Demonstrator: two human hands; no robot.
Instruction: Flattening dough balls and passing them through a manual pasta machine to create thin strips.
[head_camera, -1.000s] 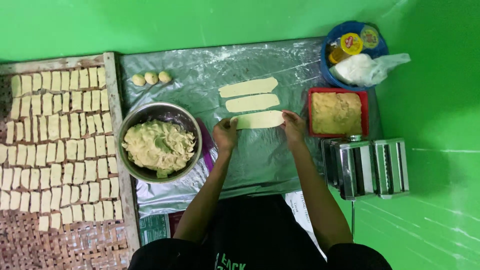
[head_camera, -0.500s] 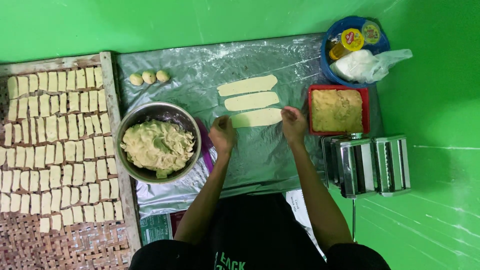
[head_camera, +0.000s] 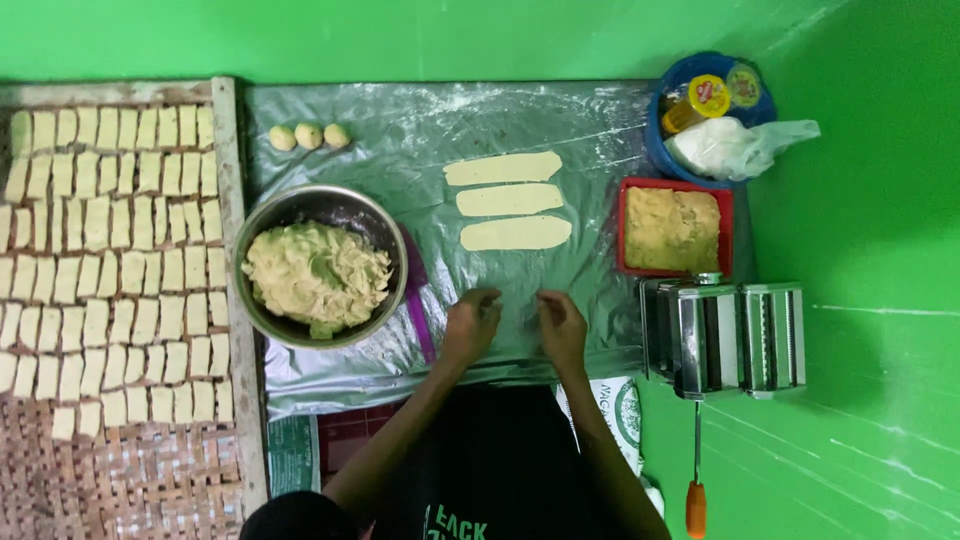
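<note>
Dough strips (head_camera: 515, 232): three flat pale ones on the plastic sheet (head_camera: 420, 150), stacked in a column, long axes running left-right, roughly parallel, top one tilted slightly up at its right end. Small gaps between them, none touching. They sit between the bowl (head_camera: 262, 215) and the red tray (head_camera: 624, 225).

Left hand (head_camera: 470, 325) and right hand (head_camera: 560, 325) are both on the sheet just below the lowest strip, apart from it. Fingers curled down onto the plastic, near each other. Neither grasps a strip; cannot tell if anything small is pinched under the fingertips.

Bowl is metal, full of pale yellow-green mash, left of the hands. Three dough balls (head_camera: 309, 136) in a row above the bowl. Red tray holds a yellowish crumbly block. Blue tub (head_camera: 662, 150) above it carries a yellow-lidded jar and a white bag. Pasta roller (head_camera: 725, 338) stands right of the hands, below the tray. Woven rack (head_camera: 110, 470) at far left is covered with rows of cut dough pieces (head_camera: 110, 250).
</note>
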